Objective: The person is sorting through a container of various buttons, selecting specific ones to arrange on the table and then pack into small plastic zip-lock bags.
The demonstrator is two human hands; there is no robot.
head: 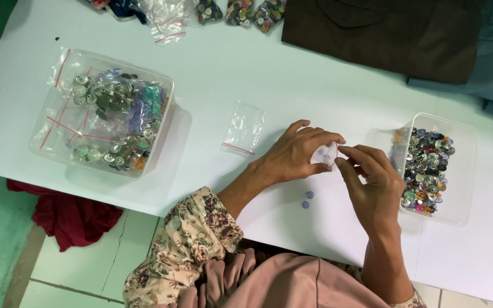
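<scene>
My left hand (pixel 295 154) and my right hand (pixel 372 185) meet over the white table (pixel 292 80), both pinching a small clear plastic bag (pixel 325 154) with a red strip between their fingertips. Two small blue buttons (pixel 307 199) lie on the table just below the hands. Close to my right hand stands a clear plastic tub (pixel 460 165) filled with loose mixed buttons. An empty small zip bag (pixel 245 128) lies flat to the left of my left hand.
A second clear tub (pixel 161 85) at the left holds bagged buttons. More button bags (pixel 246 11) lie along the far edge, beside a brown garment (pixel 389 34) and blue cloth (pixel 486 68). A red cloth (pixel 69 219) lies on the tiled floor below the table.
</scene>
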